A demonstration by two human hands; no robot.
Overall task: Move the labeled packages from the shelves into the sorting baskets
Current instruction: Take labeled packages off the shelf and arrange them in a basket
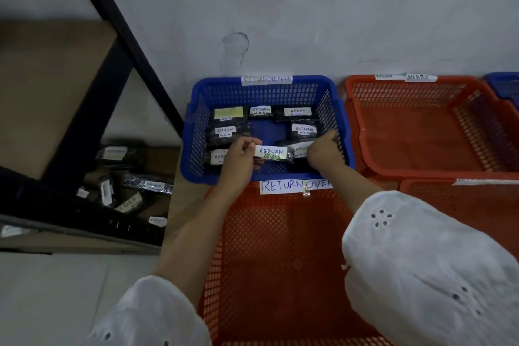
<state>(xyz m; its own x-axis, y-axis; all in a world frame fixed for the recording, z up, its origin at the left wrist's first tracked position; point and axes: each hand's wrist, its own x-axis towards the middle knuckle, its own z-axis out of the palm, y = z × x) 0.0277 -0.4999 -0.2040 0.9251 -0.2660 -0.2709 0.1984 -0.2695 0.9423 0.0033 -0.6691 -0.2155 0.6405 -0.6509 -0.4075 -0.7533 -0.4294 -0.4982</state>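
Note:
A blue basket (264, 86) stands against the wall and holds several black packages with white RETURN labels. My left hand (238, 156) pinches one such labeled package (271, 153) over the basket's front part. My right hand (323, 150) reaches into the basket's right front corner with curled fingers beside another labeled package (301, 149); whether it holds that package is hidden. Both hands are inside the blue basket.
An orange basket (280, 247) with a RETURN OVER... label sits just in front of the blue one. Two more orange baskets (421, 126) lie to the right. A black shelf frame (120, 36) stands at the left, with several labeled packages (134, 191) on its low shelf.

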